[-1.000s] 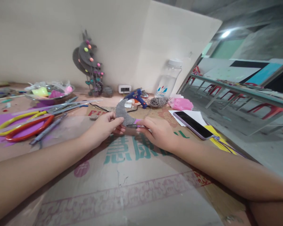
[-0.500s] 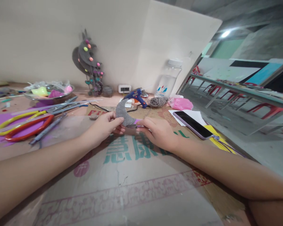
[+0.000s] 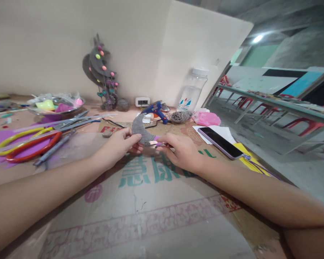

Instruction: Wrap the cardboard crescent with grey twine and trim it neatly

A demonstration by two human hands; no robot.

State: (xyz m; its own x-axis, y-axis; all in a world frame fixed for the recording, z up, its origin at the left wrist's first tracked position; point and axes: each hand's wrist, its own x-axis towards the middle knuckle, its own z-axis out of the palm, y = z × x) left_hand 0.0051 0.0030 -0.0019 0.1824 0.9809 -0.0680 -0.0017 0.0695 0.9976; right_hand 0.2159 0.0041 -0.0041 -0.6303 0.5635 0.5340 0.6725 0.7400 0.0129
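Observation:
Over the cardboard, my left hand [image 3: 124,141] pinches a crescent [image 3: 141,130] wrapped in grey yarn, thumb on the front and fingers behind. The crescent stands upright, curving down to the right. Its right tip is bare purple. My right hand [image 3: 179,149] is closed at that tip, thumb and forefinger pinched together around it. A purple bit shows between these fingers; whether a strand of yarn is also held there is too small to tell. Just behind the crescent lie a blue glue gun [image 3: 155,110] and a grey yarn skein [image 3: 181,116].
Scissors with yellow and red handles [image 3: 34,149] and a bowl [image 3: 56,113] of colourful pieces are at left. A decorated grey moon ornament [image 3: 99,68] leans on the wall. At right are a water bottle [image 3: 192,91], a pink bundle [image 3: 207,118] and a phone [image 3: 220,142].
My right hand's fingers have shifted slightly at the crescent's tip, and more of a purple and pale bit shows below it. My left hand keeps the same hold.

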